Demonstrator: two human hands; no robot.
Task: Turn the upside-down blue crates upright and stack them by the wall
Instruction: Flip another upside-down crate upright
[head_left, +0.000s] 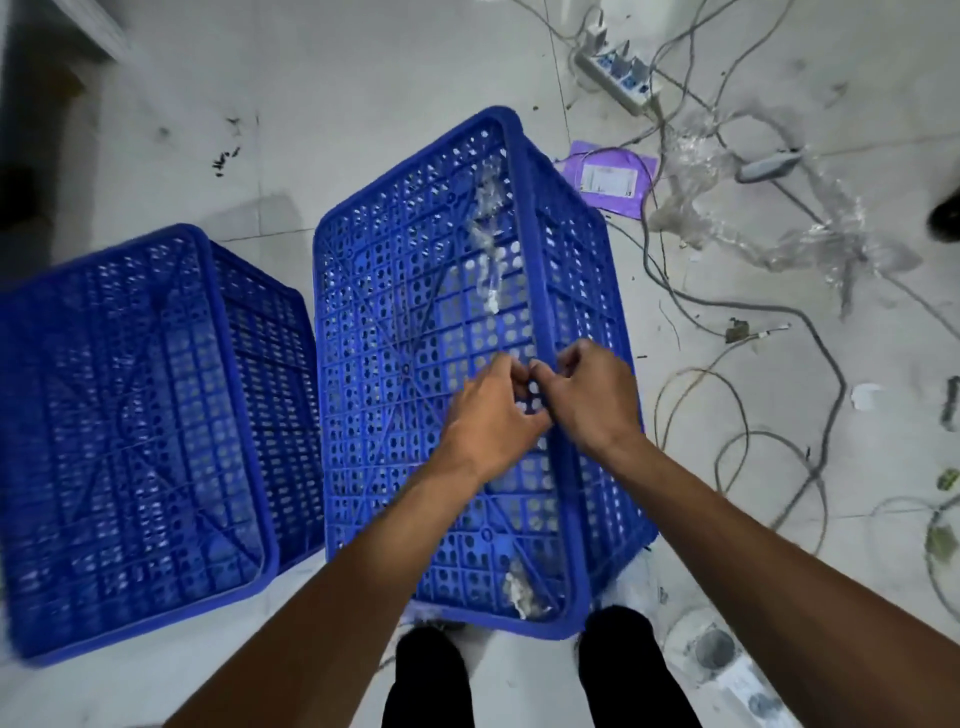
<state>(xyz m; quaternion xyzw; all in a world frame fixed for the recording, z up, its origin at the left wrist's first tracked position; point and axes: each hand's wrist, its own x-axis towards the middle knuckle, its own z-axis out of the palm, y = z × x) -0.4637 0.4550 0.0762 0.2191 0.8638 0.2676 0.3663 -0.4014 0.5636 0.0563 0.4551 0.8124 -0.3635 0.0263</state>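
Two blue crates of hard plastic sit bottom-up on the pale tiled floor (363, 78), their flat undersides a lattice of round holes and crossing ribs with rounded corners and a thick smooth rim. The left crate (140, 431) lies just beside the right crate (447, 338), their long sides close and nearly parallel. Strips of crumpled clear tape (488, 249) cling to the right crate's underside, and another scrap (519, 592) sticks near its closest corner. Both hands meet over the right edge of that crate: the left hand (493, 415) rests on the perforated underside with its fingers curled, and the right hand (592, 395) sits over the raised rim, its fingers bent inward toward the left hand's fingertips. Each grip is clenched small, as if pinching something at the rim, but what lies between the fingers is too small to tell. Bare forearms reach in from below, and dark trouser legs (436, 675) stand at the crate's near end. To the right, thin grey cables (737, 312) loop across the floor beside a white power strip (618, 78), a purple mailing bag (608, 182) and a heap of crinkled clear plastic wrap (769, 208).
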